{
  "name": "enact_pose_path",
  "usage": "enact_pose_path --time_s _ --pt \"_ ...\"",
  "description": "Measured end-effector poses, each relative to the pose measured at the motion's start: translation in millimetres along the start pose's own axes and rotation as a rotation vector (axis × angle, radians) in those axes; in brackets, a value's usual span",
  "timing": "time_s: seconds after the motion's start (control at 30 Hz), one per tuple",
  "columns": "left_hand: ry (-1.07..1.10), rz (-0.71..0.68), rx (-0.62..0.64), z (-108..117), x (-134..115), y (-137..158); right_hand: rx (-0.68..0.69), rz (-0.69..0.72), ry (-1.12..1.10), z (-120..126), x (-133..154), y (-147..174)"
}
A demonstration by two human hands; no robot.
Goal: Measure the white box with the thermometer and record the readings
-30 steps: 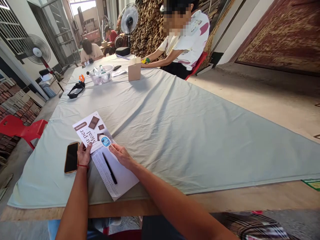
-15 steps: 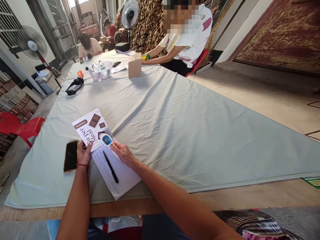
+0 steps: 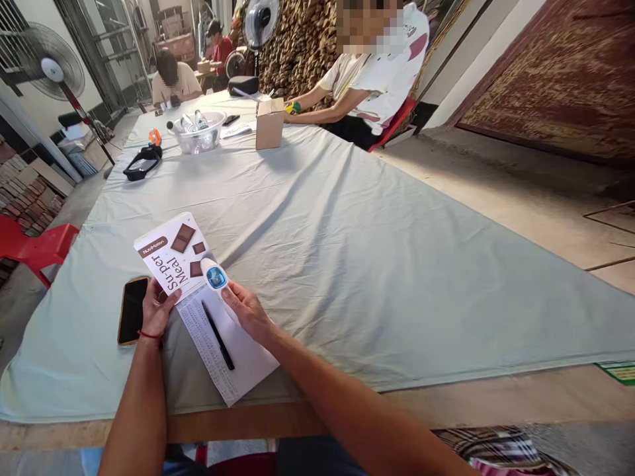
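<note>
My left hand [image 3: 157, 308] grips the lower end of a white box [image 3: 173, 248] printed "NutriMotion Su-per Meal" with brown chocolate squares. In my right hand [image 3: 247, 309] is a white handheld thermometer [image 3: 214, 272] with a blue-lit display; its head is close to the box's right edge, and I cannot tell if they touch. Under and below the hands lies a sheet of paper [image 3: 248, 367] with fine writing along its left side. A black pen [image 3: 218, 335] rests across that sheet. Left of my left hand lies a dark-screened phone [image 3: 133, 311].
A pale cloth covers the table [image 3: 397, 264]. Farther back stand a clear basin [image 3: 191, 142] of bottles, a cardboard box [image 3: 270, 125] and a black strap-like item [image 3: 142, 163]. A person [image 3: 367, 86] sits at the right side; others sit farther off. A red chair [image 3: 44, 251] stands left.
The view has shifted slightly. The thermometer's display is brighter and more turned to me, and more of the box's lettering shows. Both hands keep their holds.
</note>
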State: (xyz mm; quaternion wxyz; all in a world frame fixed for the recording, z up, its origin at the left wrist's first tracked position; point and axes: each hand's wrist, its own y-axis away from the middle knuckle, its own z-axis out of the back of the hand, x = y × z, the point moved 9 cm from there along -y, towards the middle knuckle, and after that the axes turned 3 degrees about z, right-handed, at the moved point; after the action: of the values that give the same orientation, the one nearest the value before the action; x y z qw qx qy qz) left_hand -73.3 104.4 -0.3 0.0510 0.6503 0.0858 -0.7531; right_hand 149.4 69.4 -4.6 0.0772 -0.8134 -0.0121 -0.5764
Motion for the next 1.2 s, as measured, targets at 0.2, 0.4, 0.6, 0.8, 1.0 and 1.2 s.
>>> enact_pose_path --time_s 0.2,0.4,0.6,0.8,1.0,1.2 --pt "-0.023 -0.069 -0.160 12.7 3.9 -4.1 -0.018 0.026 0.005 1.3 0.7 2.6" --pt "-0.064 -0.130 -0.173 12.4 7.4 -8.1 -0.111 0.109 0.419 26.1 0.6 -0.6" --pt "-0.219 -0.201 -0.171 10.9 9.6 -8.8 -0.227 0.069 1.269 64.1 0.8 -7.4" --pt "-0.427 -0.208 -0.284 13.9 -1.0 2.1 -0.276 0.212 1.530 57.6 15.9 1.0" --pt "-0.527 -0.093 -0.204 5.0 -1.9 8.6 0.097 0.429 1.266 -5.0 2.3 23.2" --pt "-0.671 -0.037 -0.053 -7.7 -2.2 15.7 0.211 0.299 1.285 -15.6 -22.0 31.5"
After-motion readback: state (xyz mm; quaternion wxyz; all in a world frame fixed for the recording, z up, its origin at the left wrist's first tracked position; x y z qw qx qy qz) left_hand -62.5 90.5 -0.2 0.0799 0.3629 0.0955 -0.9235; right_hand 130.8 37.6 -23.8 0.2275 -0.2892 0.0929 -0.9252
